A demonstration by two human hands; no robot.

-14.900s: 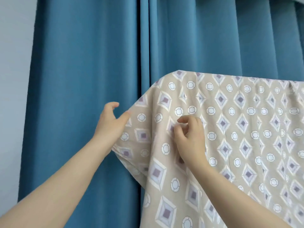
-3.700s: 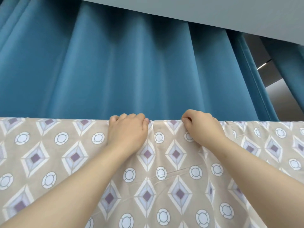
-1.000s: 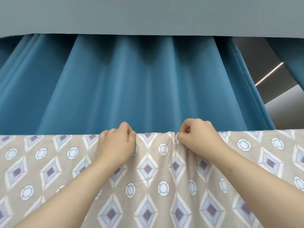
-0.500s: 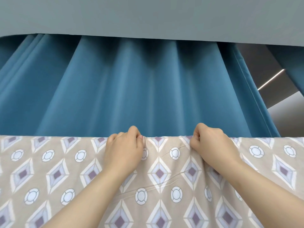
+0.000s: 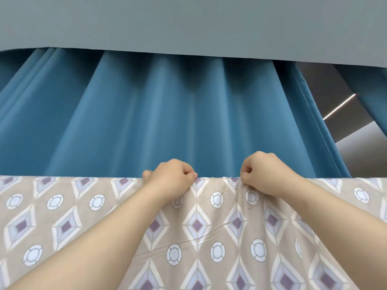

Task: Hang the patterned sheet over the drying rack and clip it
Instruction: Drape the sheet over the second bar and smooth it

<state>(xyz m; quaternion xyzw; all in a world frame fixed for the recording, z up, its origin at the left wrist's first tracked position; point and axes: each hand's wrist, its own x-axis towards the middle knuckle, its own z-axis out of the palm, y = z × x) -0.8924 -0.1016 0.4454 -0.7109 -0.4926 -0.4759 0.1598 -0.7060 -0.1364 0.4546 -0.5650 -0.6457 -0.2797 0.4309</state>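
Observation:
The patterned sheet [image 5: 209,222], beige with purple diamonds and white rings, hangs across the lower half of the head view, its top fold forming a straight line. The rack bar under that fold is hidden by the cloth. My left hand [image 5: 171,181] is fisted at the top edge, pinching the sheet between thumb and fingers. My right hand [image 5: 263,174] grips the same edge a short span to the right, where the fabric bunches into small folds. No clip is visible.
Blue pleated curtains [image 5: 157,118] hang close behind the sheet. A grey ceiling soffit [image 5: 188,24] runs overhead. At the right, a gap in the curtains shows a grey ceiling with a light strip [image 5: 339,106].
Both hands have kept their pinch on the top edge and shifted slightly; the right hand now gathers the fabric into small folds. The view has tilted a little.

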